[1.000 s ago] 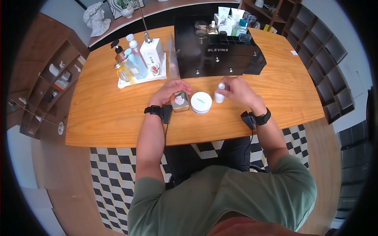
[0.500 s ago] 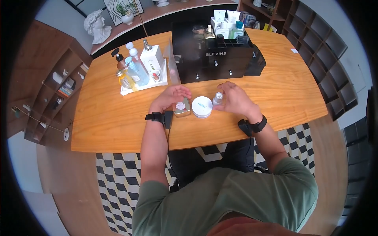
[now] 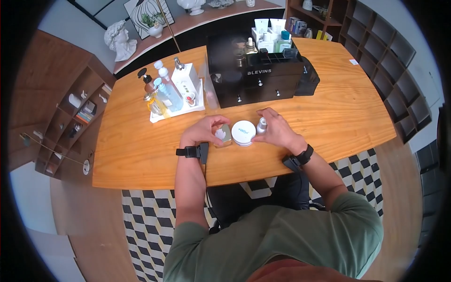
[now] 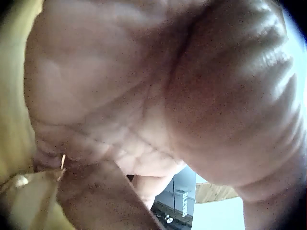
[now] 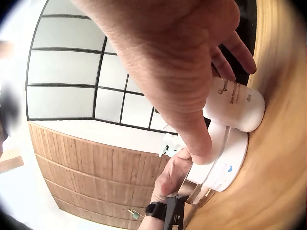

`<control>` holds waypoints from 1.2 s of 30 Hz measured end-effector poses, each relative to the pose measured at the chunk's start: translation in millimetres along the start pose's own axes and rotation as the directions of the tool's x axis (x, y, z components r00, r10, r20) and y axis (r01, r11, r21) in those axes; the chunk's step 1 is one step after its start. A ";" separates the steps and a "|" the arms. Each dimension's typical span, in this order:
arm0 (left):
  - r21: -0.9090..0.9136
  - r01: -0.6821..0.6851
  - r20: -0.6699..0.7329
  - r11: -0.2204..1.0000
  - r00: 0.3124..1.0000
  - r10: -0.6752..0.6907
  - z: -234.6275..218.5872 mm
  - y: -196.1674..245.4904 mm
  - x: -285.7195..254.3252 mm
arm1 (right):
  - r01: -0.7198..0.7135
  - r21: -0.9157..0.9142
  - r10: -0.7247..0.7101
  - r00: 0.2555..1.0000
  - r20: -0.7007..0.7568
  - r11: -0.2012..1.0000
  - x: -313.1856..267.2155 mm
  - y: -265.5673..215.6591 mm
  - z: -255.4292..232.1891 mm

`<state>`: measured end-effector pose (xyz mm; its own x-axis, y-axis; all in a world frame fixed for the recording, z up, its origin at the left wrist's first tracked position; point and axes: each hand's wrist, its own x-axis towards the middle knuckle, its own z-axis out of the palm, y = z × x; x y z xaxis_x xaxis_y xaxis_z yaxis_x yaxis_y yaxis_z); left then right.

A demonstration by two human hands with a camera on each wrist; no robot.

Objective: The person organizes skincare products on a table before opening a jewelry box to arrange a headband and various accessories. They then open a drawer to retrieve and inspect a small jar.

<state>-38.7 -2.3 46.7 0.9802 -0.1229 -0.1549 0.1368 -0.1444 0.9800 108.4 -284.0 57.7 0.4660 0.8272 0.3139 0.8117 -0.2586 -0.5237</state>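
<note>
Three containers stand in a row on the wooden table: a gold square jar [image 3: 226,137] with a pale flower on top, a round white jar [image 3: 243,132] and a small white bottle [image 3: 262,123]. My left hand [image 3: 203,132] curls its thumb and fingers round the square jar; in the left wrist view the palm hides most of it. My right hand [image 3: 280,132] arches beside the bottle, fingers extended past its far side. In the right wrist view, its thumb touches the round jar [image 5: 229,168], against which the bottle [image 5: 238,105] appears to stand.
Behind the hands is a black drawer organizer [image 3: 258,84] marked BLEVINS, with cosmetics on top. At its left, a white tray [image 3: 181,113] carries several bottles and a dispenser. The table's near edge [image 3: 235,182] runs in front of the torso.
The right hand has let go of the bottle's top, lowered its thumb to the round jar and moved inward. The bottle now stands closer to that jar. The left thumb has come across the square jar.
</note>
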 end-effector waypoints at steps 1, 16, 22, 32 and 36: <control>0.012 -0.024 -0.008 1.000 1.000 0.024 0.5 0.3 -1.0 | -0.004 -0.001 0.004 1.000 0.000 1.000 1.1 -0.7 0.4; -0.105 0.047 -0.089 0.993 0.994 -0.056 -0.4 0.9 0.2 | 0.073 0.122 -0.075 0.997 0.018 0.990 16.3 3.7 -8.2; -0.011 0.019 -0.115 1.000 0.993 -0.020 -3.6 -4.7 2.0 | -0.003 0.122 -0.007 0.996 0.086 0.992 17.0 -1.6 -11.8; -0.002 0.078 -0.190 0.997 0.979 -0.077 0.9 2.2 2.5 | 0.222 -0.031 -0.224 0.960 -0.164 0.974 36.5 -12.4 -85.3; 0.030 0.052 -0.254 0.998 0.966 -0.042 3.1 -0.7 6.9 | 0.036 0.038 -0.023 0.952 -0.304 0.999 102.7 -45.1 -133.4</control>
<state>-32.5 -6.1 44.6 0.9776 0.1370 -0.1594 0.1828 -0.1798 0.9666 166.6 -253.9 219.2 0.5325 0.6422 0.5514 0.8139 -0.2098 -0.5418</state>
